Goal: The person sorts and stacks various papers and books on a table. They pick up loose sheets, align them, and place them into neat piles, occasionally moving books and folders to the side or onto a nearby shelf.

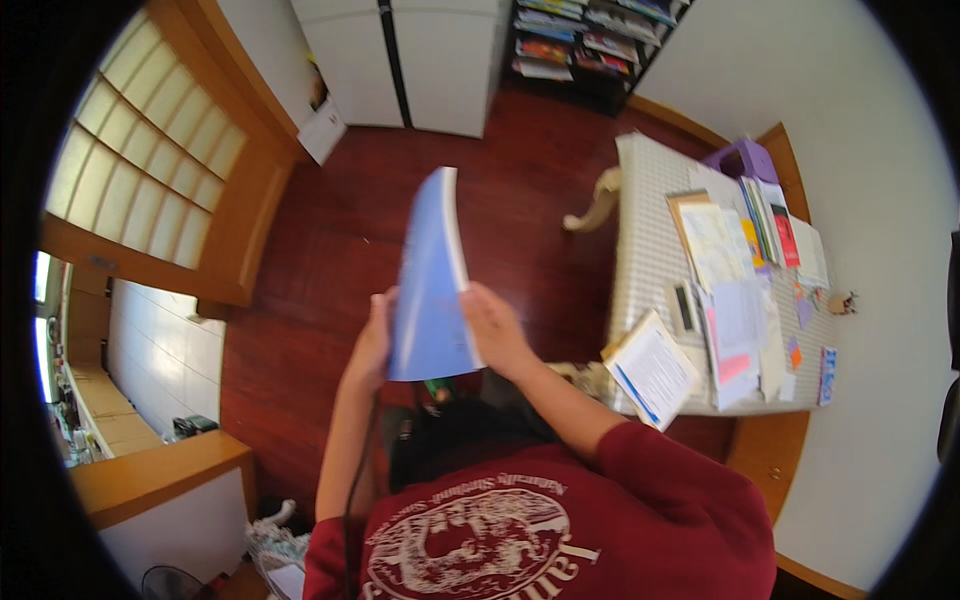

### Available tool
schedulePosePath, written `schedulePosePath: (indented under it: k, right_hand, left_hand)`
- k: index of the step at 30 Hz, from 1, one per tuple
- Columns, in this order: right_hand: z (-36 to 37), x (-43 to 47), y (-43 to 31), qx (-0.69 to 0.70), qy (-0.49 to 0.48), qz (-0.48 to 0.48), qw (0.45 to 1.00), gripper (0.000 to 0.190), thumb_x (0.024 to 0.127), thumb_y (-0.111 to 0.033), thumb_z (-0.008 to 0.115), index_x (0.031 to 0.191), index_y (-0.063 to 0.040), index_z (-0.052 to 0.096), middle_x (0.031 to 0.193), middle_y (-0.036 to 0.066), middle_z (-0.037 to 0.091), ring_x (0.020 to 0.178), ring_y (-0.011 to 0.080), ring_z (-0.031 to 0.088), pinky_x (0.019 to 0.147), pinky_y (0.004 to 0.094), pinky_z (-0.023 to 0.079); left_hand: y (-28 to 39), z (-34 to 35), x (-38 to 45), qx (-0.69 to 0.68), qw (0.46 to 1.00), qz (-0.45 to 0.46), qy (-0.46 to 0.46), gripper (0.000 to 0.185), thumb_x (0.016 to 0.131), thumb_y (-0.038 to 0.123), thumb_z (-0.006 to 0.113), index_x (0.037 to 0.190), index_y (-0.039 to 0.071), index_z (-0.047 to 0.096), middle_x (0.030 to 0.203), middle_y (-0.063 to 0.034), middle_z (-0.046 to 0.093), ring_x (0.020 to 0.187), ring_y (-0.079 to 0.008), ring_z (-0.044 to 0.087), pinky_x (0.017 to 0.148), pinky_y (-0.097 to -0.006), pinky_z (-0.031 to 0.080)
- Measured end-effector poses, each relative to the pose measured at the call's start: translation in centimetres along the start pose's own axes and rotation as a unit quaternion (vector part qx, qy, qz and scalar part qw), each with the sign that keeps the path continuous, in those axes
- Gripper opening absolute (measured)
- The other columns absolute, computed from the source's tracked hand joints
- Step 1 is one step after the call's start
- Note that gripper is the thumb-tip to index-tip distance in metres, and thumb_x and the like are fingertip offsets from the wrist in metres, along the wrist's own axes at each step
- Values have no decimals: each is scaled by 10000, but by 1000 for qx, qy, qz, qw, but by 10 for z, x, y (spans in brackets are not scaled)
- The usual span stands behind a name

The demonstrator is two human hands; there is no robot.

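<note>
A blue softcover book [431, 292] is held up in front of my body, above the dark red wooden floor. My left hand [375, 337] grips its left edge, the fingers partly hidden behind it. At the right edge, where the white page edges show, my right hand [491, 326] is closed on it with the thumb in front. The cover is bowed and somewhat blurred, and it bears faint writing. Off to the right, the table with a checked cloth [634, 225] carries a stack of printed sheets [656, 371] at its near corner, apart from both hands.
Papers [739, 322], a calculator [683, 307] and upright books [765, 225] lie or stand on the table. A purple stool [750, 159] is behind it. Ahead are a white cabinet [442, 67] and a dark bookshelf [570, 86]; a wooden door with glass panes [225, 225] stands left.
</note>
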State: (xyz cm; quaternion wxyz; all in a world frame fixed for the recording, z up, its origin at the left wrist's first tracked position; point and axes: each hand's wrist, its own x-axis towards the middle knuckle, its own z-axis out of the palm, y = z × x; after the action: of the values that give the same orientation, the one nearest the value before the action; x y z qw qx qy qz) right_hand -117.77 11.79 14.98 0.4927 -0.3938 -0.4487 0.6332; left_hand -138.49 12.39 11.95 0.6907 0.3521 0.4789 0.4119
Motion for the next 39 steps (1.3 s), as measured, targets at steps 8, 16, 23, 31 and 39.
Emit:
schedulePosePath:
  k: [8, 16, 23, 31, 39]
  right_hand:
    - [23, 74, -38, 259, 85, 0, 962, 326, 1046, -252, 499, 1194, 26, 581, 1101, 84, 671, 970, 132, 637, 882, 285, 512]
    - [-52, 107, -43, 292, 146, -34, 945, 319, 1052, -227, 458, 1189, 31, 587, 1110, 113, 672, 960, 152, 653, 873, 303, 534]
    - [-156, 144, -56, 160, 190, -56, 967, 292, 1043, -240, 496, 1163, -1, 614, 1060, 14, 644, 976, 93, 564, 909, 268, 452]
    - [-394, 85, -92, -105, 303, -214, 923, 403, 970, -157, 602, 1344, -64, 483, 1140, 77, 656, 897, 132, 634, 759, 268, 521]
    - [-601, -166, -55, -225, 884, 59, 405, 856, 756, -176, 774, 1485, -115, 330, 1299, 255, 561, 1207, 416, 545, 1040, 478, 431]
  left_hand:
    - [12, -14, 103, -331, 933, 83, -117, 595, 1055, 472, 345, 1385, -13, 447, 1349, -129, 547, 1200, -240, 556, 1023, -354, 457]
    - [36, 8, 200, -311, 938, 78, -132, 570, 1054, 452, 359, 1374, -12, 449, 1330, -125, 550, 1183, -233, 556, 1011, -349, 459]
    - [66, 86, 296, -234, 959, 85, -132, 549, 1052, 434, 371, 1364, -11, 451, 1313, -123, 552, 1167, -226, 556, 1000, -345, 460]
    - [83, 220, 401, -170, 964, 92, -181, 525, 1050, 413, 385, 1353, -10, 452, 1294, -119, 555, 1150, -219, 556, 988, -341, 462]
    - [105, 252, 454, -180, 952, 96, -229, 501, 1049, 393, 399, 1342, -9, 454, 1275, -116, 557, 1133, -211, 557, 975, -336, 464]
